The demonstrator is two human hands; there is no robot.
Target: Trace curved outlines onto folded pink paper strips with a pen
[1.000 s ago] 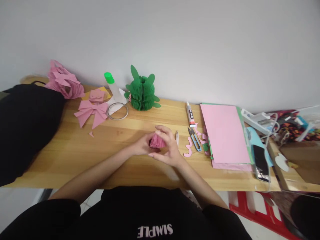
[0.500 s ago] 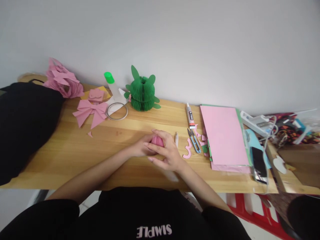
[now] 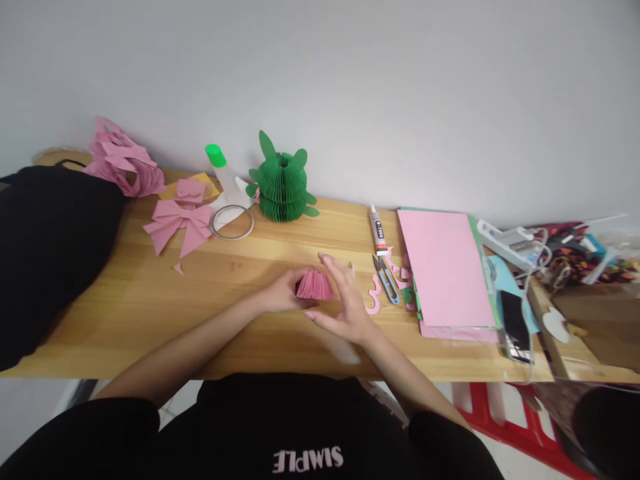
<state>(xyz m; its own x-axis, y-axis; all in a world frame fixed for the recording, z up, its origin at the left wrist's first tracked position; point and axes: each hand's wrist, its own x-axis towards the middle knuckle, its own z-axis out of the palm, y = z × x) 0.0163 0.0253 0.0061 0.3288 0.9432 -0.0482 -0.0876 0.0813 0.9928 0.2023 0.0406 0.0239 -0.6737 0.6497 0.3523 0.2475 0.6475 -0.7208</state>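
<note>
A pink pleated paper piece (image 3: 315, 285), its many folds fanned out, is held over the table by my left hand (image 3: 283, 291), whose fingers close round its left side and underneath. My right hand (image 3: 346, 310) is at the right of the folds, thumb and fingers spread apart; whether a fingertip touches the paper I cannot tell. Right of that hand lie a wavy pink paper cutout (image 3: 373, 295) and blue-handled thread snips (image 3: 386, 280). Behind them is a glue tube (image 3: 379, 231). A green pleated paper ball with leaves (image 3: 283, 187) stands near the wall.
At the left are a pink paper bow (image 3: 181, 225), a tape ring (image 3: 233, 222), a green-capped bottle (image 3: 226, 175) and a black cloth item (image 3: 55, 247). Pink sheets (image 3: 450, 267) are stacked at the right, beside a phone (image 3: 515, 323) and a power strip (image 3: 506, 241).
My right hand has opened and drawn back to the right from the pink pleated paper. More of its fanned folds now show. My left hand still holds it.
</note>
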